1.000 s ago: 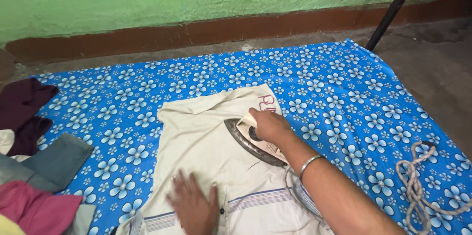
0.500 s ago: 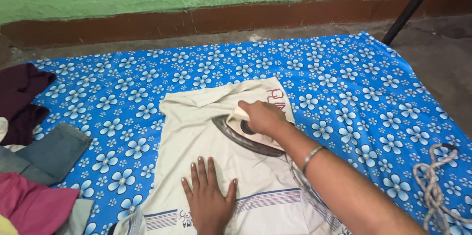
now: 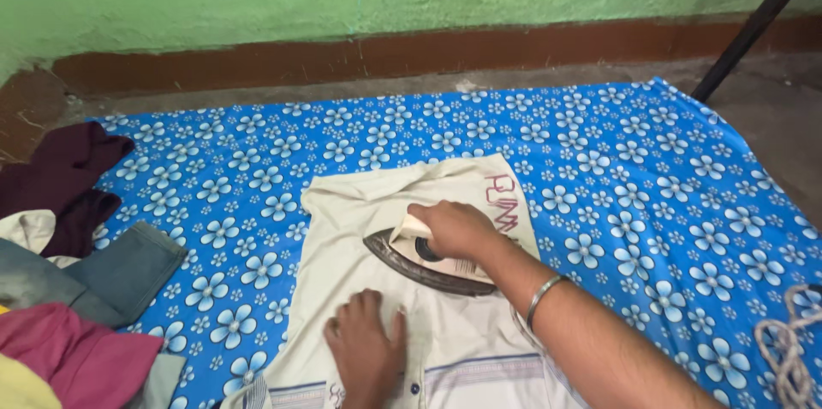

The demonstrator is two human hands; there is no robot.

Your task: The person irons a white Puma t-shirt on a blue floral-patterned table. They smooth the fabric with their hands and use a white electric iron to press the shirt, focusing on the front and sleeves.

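Observation:
A cream shirt (image 3: pixel 360 203) with red lettering and a striped band lies flat on a blue sheet (image 3: pixel 616 178) printed with white flowers. My right hand (image 3: pixel 454 229) grips the handle of a clothes iron (image 3: pixel 419 259), whose dark soleplate rests on the shirt's middle, nose pointing left. A metal bangle sits on that wrist. My left hand (image 3: pixel 366 349) presses the cloth flat just below the iron, fingers curled.
A pile of clothes lies at the left: maroon cloth (image 3: pixel 60 178), grey-blue jeans (image 3: pixel 120 276), pink cloth (image 3: pixel 68 353). A braided cord (image 3: pixel 792 358) coils at the lower right. A dark pole (image 3: pixel 758 19) leans at the upper right. Green wall with brown skirting behind.
The iron has slid left across the shirt with my right hand. My left hand's fingers have curled from flat, staying just below the iron. The view has shifted slightly.

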